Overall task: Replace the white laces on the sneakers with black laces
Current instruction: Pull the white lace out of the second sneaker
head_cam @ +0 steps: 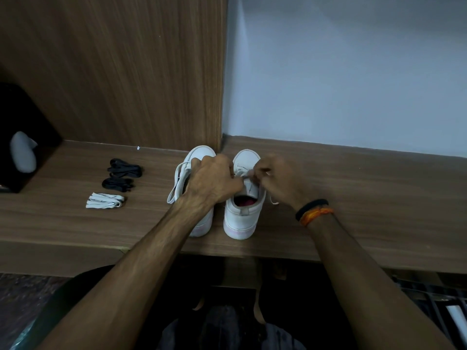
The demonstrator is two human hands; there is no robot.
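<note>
Two white leather sneakers (241,215) stand heels at the near edge of the brown wooden surface (353,210). The left hand (212,180) and right hand (275,180) pinch the white lace (243,174), likely pulling it out. Two black lace bundles (123,168) wait farther left for threading.

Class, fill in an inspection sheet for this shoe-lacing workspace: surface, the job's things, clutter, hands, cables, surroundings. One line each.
Surface: wooden shelf, brown, holding everything.
Job's things: two white sneakers side by side, left sneaker and right sneaker; a white lace hangs loose off the left sneaker; two black lace bundles and one white lace bundle lie to the left.
Clutter: black box with a grey object at the far left.
Hands: left hand and right hand both pinch the lace at the right sneaker's eyelets.
Cables: nothing seen.
Surroundings: wood panel and pale wall behind.
</note>
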